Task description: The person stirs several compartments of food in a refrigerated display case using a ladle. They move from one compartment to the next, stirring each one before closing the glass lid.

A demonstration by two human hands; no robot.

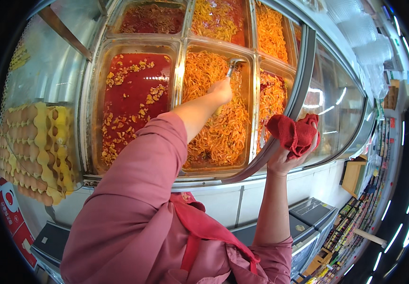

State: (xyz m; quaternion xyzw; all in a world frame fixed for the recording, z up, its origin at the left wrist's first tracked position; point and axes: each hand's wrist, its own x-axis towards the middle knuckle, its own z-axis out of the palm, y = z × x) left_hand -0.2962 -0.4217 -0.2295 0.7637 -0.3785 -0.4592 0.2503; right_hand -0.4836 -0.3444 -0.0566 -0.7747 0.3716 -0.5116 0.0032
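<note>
My left hand [221, 91] grips the handle of a metal serving utensil [230, 67], its head resting on orange shredded food [204, 71] near the far right corner of a clear rectangular pan [249, 106]. The shreds look noodle-like and coated in red seasoning. A bunched red cloth [293, 135] is in my right hand [285, 161], beside the curved grey edge [302, 85] of a glass cover. Whether that hand also grips the edge, I cannot tell. Left of the shreds, another pan holds red liquid [137, 92] with pale chopped pieces floating in it.
Several more food-filled pans, one with yellow strips [215, 21], fill the far rows. Stacked egg trays [37, 142] stand behind glass at the left. Clear plastic containers [364, 32] are piled at the upper right. Dark-lidded bins [311, 213] sit below the counter; store shelves [353, 220] lie beyond.
</note>
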